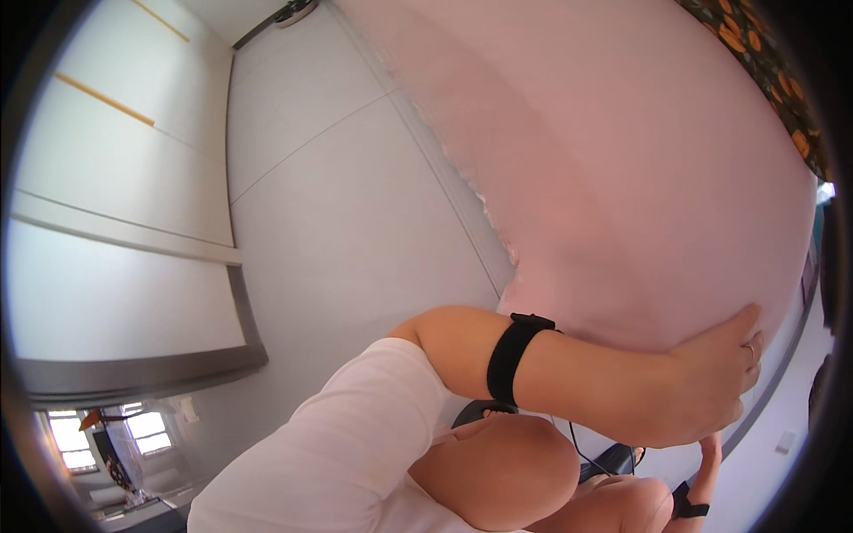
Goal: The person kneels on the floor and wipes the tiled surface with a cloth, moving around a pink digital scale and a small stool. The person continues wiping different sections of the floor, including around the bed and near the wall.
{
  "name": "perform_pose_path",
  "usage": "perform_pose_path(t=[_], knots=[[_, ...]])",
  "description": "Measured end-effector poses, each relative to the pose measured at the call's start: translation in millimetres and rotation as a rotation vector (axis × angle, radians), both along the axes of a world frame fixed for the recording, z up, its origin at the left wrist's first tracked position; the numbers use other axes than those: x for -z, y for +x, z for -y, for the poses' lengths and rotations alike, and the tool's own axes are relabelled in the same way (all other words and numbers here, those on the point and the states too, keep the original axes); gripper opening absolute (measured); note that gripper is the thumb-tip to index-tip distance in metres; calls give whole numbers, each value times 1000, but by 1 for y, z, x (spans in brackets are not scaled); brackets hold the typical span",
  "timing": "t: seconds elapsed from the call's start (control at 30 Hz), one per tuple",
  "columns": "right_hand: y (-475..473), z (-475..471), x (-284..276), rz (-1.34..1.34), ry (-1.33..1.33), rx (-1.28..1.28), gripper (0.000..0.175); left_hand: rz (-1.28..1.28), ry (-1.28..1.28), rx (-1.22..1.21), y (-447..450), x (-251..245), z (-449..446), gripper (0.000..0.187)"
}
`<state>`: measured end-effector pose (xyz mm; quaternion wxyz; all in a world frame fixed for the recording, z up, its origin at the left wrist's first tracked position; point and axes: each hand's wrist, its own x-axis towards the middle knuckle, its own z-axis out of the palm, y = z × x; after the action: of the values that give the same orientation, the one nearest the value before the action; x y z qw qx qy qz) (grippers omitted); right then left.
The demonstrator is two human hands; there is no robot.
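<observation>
A pink bed sheet (620, 166) with a frilled edge covers the bed and hangs down its side. My left hand (723, 380), wearing a ring, reaches across to the near right edge of the bed. Its fingers curl in at the pink fabric, with one finger lying along the top. A black strap (510, 363) circles my left forearm. Below it, only my right forearm (703, 483) shows, with another black strap; the right hand is largely hidden behind the left. My bent knees (506, 466) are beneath the arms.
A dark cloth with an orange leaf pattern (753, 60) lies on the bed's far right. White cabinet doors (126, 166) with orange handles line the left, beyond the pale tiled floor (333, 200). One shoe (295, 13) sits at the top. Black footwear (610, 460) and a thin cable are below.
</observation>
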<state>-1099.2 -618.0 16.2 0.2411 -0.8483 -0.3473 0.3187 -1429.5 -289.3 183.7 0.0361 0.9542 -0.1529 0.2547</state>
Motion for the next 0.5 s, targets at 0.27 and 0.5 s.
perform_pose_path(t=[0.27,0.5], knots=[[6,-9,-46,46,8,-9,31,-184,17,15,6,-1,3,52],[7,31,-102,285,10,270,25,-22,29,-52,14,14,5,44]])
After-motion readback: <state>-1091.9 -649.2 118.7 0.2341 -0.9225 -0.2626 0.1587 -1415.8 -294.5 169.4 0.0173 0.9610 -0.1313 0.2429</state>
